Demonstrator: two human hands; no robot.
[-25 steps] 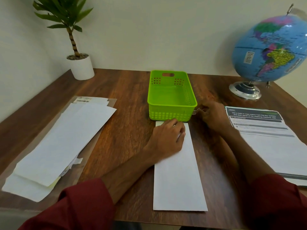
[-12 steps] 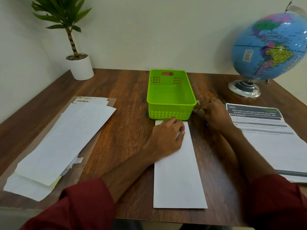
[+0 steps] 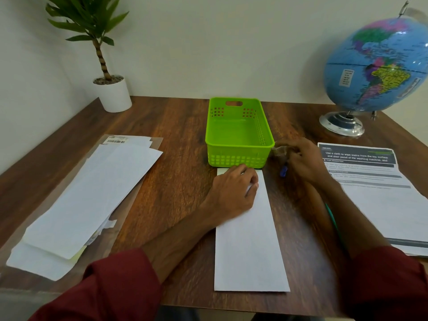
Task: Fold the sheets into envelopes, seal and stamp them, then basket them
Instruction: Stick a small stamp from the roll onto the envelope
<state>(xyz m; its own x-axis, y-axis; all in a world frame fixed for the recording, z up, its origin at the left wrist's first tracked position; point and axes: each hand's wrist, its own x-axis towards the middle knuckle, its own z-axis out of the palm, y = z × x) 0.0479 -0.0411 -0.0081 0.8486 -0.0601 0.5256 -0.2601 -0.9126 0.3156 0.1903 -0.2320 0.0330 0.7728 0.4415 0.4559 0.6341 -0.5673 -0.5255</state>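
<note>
We see the left hand [image 3: 234, 188] pressed flat, fingers loosely curled, on the far end of the folded white envelope [image 3: 250, 239] lying on the table [image 3: 180, 181] just before the green basket [image 3: 238, 133]. The right hand [image 3: 303, 158] pinches a small clear strip, apparently tape [image 3: 279, 150], beside the basket's near right corner.

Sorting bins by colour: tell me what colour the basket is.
Bright green basket, clearest in the head view.

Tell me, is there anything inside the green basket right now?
No, the green basket shows only its bare floor, with no envelope inside.
</note>
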